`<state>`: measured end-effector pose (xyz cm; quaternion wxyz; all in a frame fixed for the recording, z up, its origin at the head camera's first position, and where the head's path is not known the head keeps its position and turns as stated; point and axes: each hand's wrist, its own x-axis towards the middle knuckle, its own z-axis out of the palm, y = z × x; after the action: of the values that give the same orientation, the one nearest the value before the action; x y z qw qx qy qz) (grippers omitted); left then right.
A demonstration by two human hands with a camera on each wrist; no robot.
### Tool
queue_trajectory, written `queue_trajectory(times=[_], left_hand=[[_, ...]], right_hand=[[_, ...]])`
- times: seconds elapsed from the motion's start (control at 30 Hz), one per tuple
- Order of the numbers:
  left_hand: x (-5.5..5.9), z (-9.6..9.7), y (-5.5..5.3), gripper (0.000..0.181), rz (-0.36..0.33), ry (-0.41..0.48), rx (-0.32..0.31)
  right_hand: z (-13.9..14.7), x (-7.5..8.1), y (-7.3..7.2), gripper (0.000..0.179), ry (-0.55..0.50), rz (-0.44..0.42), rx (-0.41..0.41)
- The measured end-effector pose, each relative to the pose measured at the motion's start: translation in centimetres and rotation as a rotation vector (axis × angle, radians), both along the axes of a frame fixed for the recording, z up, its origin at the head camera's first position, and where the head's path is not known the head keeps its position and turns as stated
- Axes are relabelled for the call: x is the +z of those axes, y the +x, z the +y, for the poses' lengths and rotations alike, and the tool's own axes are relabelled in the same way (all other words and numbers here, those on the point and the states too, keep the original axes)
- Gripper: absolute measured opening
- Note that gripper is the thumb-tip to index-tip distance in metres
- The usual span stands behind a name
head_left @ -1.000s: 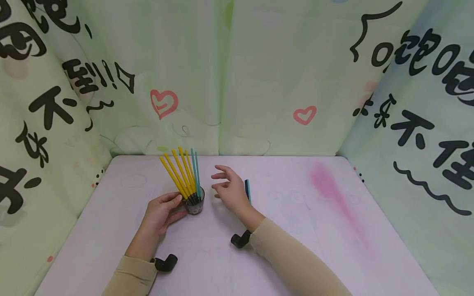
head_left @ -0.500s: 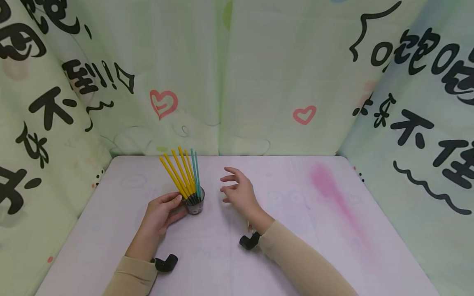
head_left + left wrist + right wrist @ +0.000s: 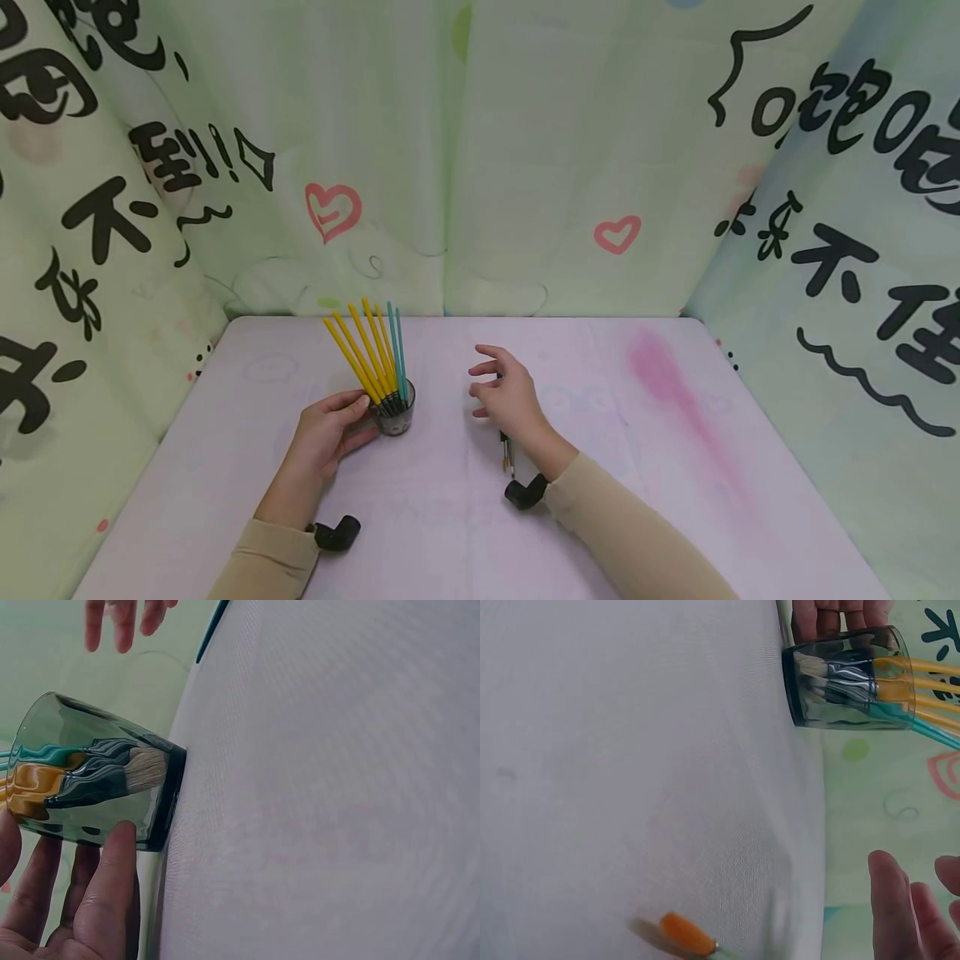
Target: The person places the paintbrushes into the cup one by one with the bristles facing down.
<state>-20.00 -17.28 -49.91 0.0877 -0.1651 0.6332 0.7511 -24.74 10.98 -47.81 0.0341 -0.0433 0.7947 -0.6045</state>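
A dark, see-through glass stands upright on the table, with several yellow-handled paintbrushes and a few teal-handled ones leaning in it, bristles down. My left hand touches the left side of the glass with its fingertips, fingers fairly straight. To the right, my right hand hovers above the table, fingers spread and loosely bent around nothing. Beneath it lies a paintbrush, partly hidden by the hand; its orange bristles show in the right wrist view. A teal handle tip appears in the left wrist view.
A pale pink table carries everything, with a bright pink stain on its right half. Printed curtains stand behind and on both sides. Each wrist carries a black camera mount.
My right hand has drifted to the right and slightly nearer, away from the glass. It uncovers the bristle end of the lying paintbrush and covers its handle. The left hand and glass stay put.
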Motion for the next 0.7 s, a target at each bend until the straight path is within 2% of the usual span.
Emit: queue_trajectory(times=[0.4, 0.7], left_hand=[[-0.1, 0.0, -0.3, 0.046, -0.005, -0.010, 0.003], [-0.1, 0.0, -0.1, 0.047, -0.008, -0.009, 0.000]], right_hand=[[1.9, -0.1, 0.4, 0.062, 0.053, -0.047, -0.048], [3.6, -0.9, 0.2, 0.062, 0.128, -0.044, -0.077]])
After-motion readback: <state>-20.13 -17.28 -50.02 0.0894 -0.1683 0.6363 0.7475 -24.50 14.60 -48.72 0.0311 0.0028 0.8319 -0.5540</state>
